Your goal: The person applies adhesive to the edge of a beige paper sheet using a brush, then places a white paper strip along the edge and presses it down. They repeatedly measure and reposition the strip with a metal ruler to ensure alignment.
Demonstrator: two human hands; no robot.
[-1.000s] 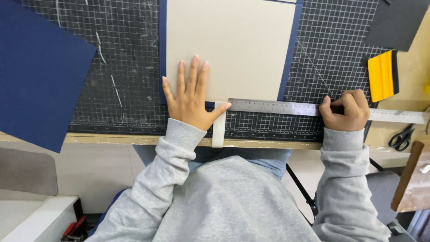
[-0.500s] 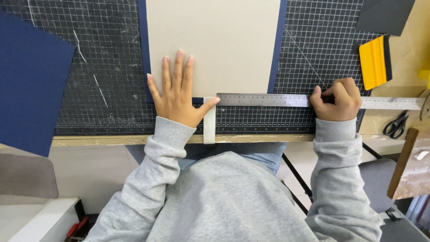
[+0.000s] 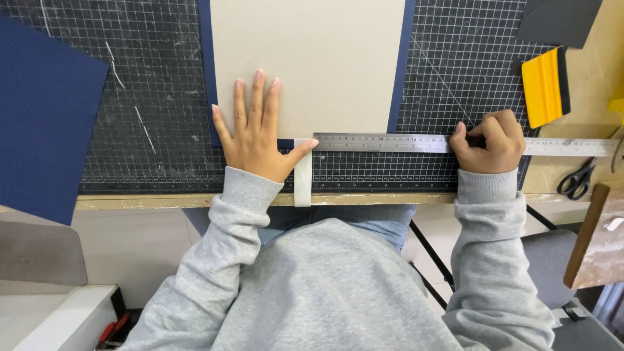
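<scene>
Hiding whatever it grips, right hand [image 3: 487, 143] sits clenched on steel ruler [image 3: 416, 143]. Left hand [image 3: 257, 133] lies flat, fingers spread, on grey board [image 3: 312, 58] w/ thumb at ruler's end.

Open cutting mat [image 3: 156, 97] between the loose navy sheet [image 3: 45, 117] and grey board [image 3: 312, 65]; steel ruler [image 3: 383, 143] bars the near edge; yellow squeegee [image 3: 543, 88] and scissors [image 3: 577, 180] crowd the right side.
</scene>
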